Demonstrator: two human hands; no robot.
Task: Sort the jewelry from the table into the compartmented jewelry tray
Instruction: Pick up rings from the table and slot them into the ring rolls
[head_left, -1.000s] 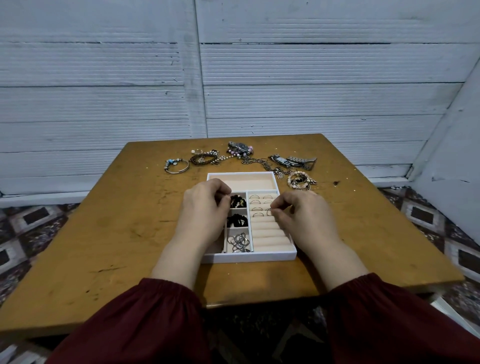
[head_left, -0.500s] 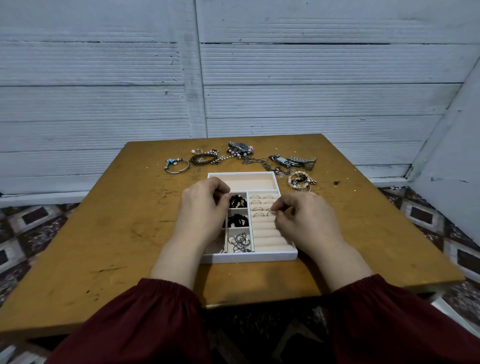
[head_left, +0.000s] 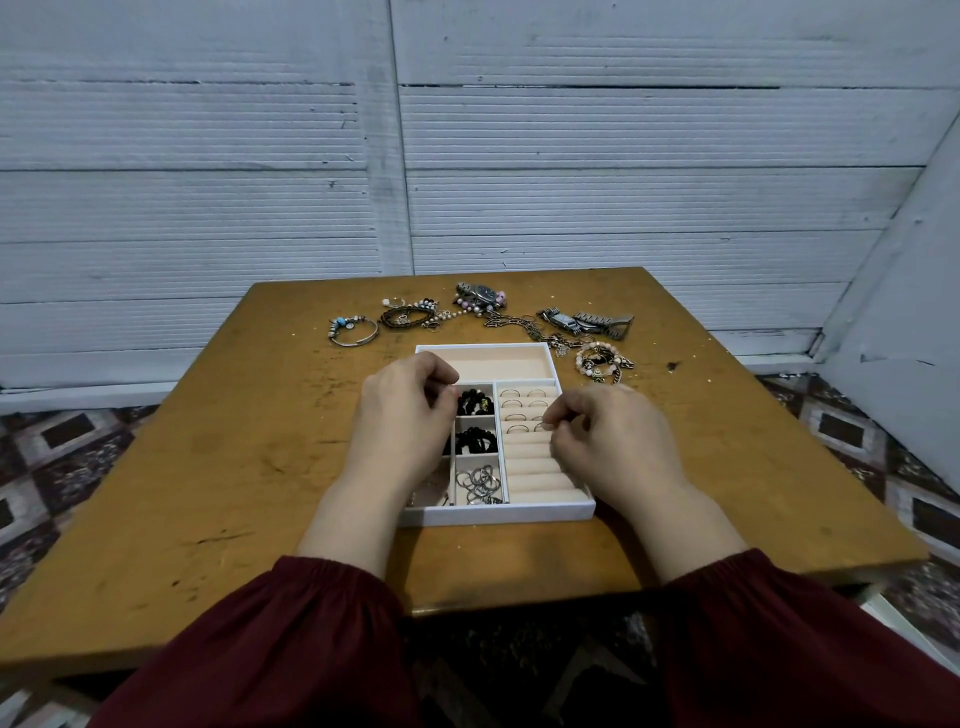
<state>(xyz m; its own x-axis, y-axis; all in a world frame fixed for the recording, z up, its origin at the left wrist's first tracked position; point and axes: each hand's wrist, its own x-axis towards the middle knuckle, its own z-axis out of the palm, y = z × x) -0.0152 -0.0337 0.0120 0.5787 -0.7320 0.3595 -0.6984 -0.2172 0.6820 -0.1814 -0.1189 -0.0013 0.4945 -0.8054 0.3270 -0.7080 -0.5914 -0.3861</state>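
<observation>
My right hand (head_left: 618, 441) pinches a thin metal ring (head_left: 543, 426) over the cream roll slots (head_left: 535, 467) on the right side of the white compartmented jewelry tray (head_left: 498, 512). My left hand (head_left: 405, 415) curls over the tray's left cells, and I cannot tell if it holds anything. The next move, I judge, is to press the ring upright into a slot, then reach for the tangled bracelets and watches (head_left: 519, 317) just beyond the tray.

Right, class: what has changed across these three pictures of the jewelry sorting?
Nothing visibly moved. The right hand keeps its curled fingertips at the fourth ring row of the jewelry tray, the left hand stays curled over the left compartments, and the loose jewelry beyond lies as before.
</observation>
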